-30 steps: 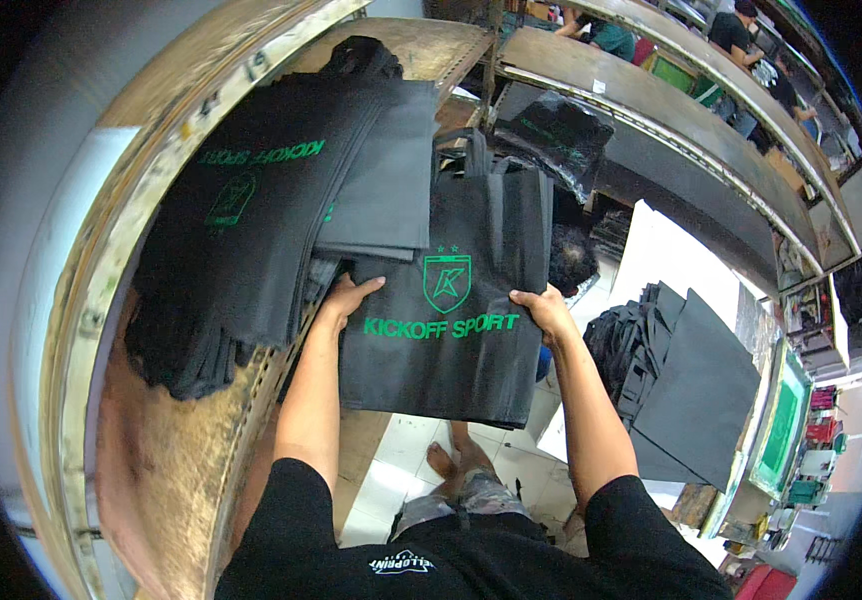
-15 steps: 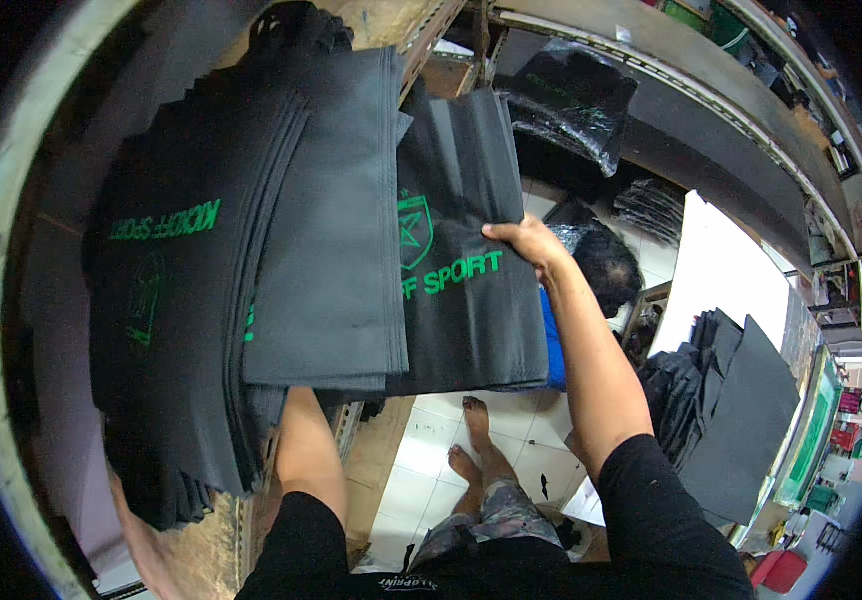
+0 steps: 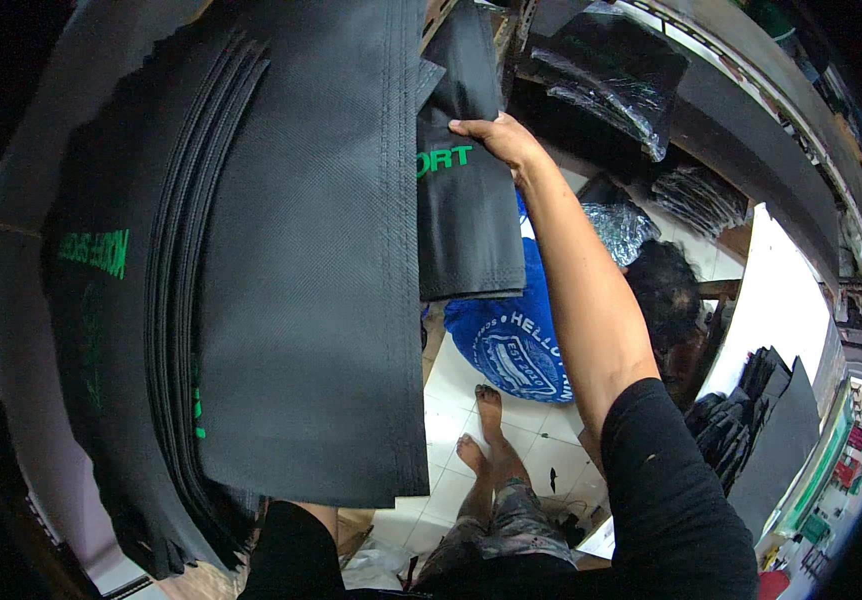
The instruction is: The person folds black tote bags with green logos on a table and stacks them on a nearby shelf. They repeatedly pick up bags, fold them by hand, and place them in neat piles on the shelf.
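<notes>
A large bundle of flat black fabric bags (image 3: 301, 250) spreads across the left and middle, raised close to the camera. Green print shows on some of them. At its right, a black bag with green lettering (image 3: 471, 220) hangs partly behind the grey-black front bags. My right hand (image 3: 499, 138) is closed on that bag's right edge, thumb on the front and the other fingers behind. My left forearm reaches up under the bundle from below; the bags hide my left hand, so its fingers cannot be seen.
A person in a blue printed shirt (image 3: 511, 340) is low down beyond my right arm, dark-haired head (image 3: 666, 290) beside it. Plastic-wrapped black packs (image 3: 611, 75) lie at the upper right. More black bags (image 3: 771, 420) rest by a white tabletop (image 3: 766, 280) at right.
The front bags have come closer to the camera and cover more of the printed bag. My right hand has moved up and slightly left with its edge. More of the blue shirt shows.
</notes>
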A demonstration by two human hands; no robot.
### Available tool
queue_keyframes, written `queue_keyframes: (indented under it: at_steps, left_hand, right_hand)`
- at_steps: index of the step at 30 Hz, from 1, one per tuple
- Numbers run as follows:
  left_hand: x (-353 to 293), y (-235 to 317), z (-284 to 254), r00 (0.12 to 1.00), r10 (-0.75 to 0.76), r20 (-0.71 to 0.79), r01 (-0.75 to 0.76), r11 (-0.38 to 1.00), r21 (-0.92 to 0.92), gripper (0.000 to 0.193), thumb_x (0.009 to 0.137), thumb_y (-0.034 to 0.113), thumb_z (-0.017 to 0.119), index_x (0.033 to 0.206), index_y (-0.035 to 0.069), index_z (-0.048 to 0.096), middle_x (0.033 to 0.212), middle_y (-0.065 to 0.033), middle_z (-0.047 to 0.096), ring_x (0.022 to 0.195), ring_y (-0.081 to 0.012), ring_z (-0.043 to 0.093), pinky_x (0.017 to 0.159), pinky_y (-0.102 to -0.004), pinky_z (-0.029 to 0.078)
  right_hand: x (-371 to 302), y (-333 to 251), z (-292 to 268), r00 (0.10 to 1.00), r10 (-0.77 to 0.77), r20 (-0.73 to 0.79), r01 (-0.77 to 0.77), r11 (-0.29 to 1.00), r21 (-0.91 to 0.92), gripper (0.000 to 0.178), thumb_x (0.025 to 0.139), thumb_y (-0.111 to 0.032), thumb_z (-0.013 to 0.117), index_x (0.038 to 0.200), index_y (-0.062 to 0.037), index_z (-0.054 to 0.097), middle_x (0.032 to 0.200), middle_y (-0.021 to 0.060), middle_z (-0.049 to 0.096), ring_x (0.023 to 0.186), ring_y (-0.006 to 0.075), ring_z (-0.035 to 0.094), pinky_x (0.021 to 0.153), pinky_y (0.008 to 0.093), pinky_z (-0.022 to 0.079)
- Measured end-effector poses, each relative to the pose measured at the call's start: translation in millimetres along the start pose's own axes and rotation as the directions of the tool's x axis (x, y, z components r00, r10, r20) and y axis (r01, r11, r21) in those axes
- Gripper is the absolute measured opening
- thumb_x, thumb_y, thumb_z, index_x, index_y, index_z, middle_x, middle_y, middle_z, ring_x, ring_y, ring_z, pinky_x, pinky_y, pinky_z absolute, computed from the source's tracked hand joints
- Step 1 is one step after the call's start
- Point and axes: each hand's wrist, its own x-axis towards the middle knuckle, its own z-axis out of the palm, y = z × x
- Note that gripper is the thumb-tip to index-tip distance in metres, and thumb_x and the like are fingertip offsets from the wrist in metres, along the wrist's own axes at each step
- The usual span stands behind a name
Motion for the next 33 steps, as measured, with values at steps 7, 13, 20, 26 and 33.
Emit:
queue_keyframes:
  at_steps: [7,13,20,26,33]
  left_hand:
    - [-2.8,4.1,1.2,0.999,0.039,-0.023,-0.037,0.996,0.083,0.057,0.093,0.039,0.065,0.135,0.003,0.051,0.139,-0.0187,0.048,0.130,-0.0345,0.045,0.107,-0.0470,0.037]
    - [-7.6,4.0,-0.2,0.997,0.071,-0.029,-0.066,0.989,0.134,0.053,0.094,0.039,0.064,0.132,0.004,0.053,0.137,-0.0189,0.050,0.128,-0.0349,0.047,0.105,-0.0474,0.038]
    - [-18.6,-0.1,-5.1,0.996,0.081,-0.022,-0.076,0.979,0.187,0.048,0.096,0.039,0.062,0.130,0.005,0.056,0.134,-0.0193,0.052,0.126,-0.0355,0.048,0.104,-0.0478,0.039]
    - [-16.7,20.2,1.3,0.987,0.158,-0.017,-0.144,0.937,0.317,0.047,0.096,0.039,0.062,0.127,0.005,0.057,0.128,-0.0196,0.056,0.122,-0.0376,0.051,0.102,-0.0486,0.040]
    - [-19.2,18.0,0.9,0.981,0.195,-0.010,-0.184,0.940,0.288,0.050,0.094,0.041,0.064,0.127,0.004,0.057,0.126,-0.0208,0.056,0.120,-0.0397,0.052,0.101,-0.0483,0.040]
  right_hand:
    - [48.4,22.7,12.1,0.993,-0.117,0.022,0.114,0.989,0.097,0.034,0.082,-0.016,0.077,0.109,0.0000,0.066,0.096,0.0116,0.071,0.083,0.0237,0.069,0.075,0.0388,0.057]
    - [74.5,32.0,34.5,0.993,-0.113,0.047,0.092,0.943,0.320,0.032,0.082,-0.011,0.075,0.110,-0.0003,0.064,0.099,0.0131,0.070,0.087,0.0270,0.068,0.078,0.0445,0.058]
    - [146.1,102.1,52.8,0.936,-0.290,-0.198,0.219,0.922,-0.318,0.052,0.076,-0.020,0.082,0.120,-0.0009,0.063,0.109,0.0189,0.071,0.099,0.0321,0.069,0.089,0.0409,0.053]
    - [149.4,95.6,48.2,0.906,-0.324,-0.272,0.281,0.942,-0.185,0.037,0.081,-0.010,0.077,0.115,-0.0014,0.066,0.100,0.0131,0.073,0.077,0.0234,0.070,0.070,0.0375,0.057]
    - [130.5,81.7,59.1,0.916,-0.292,-0.276,0.268,0.956,-0.122,0.041,0.078,-0.016,0.080,0.114,-0.0014,0.066,0.109,0.0178,0.071,0.101,0.0309,0.068,0.088,0.0397,0.053]
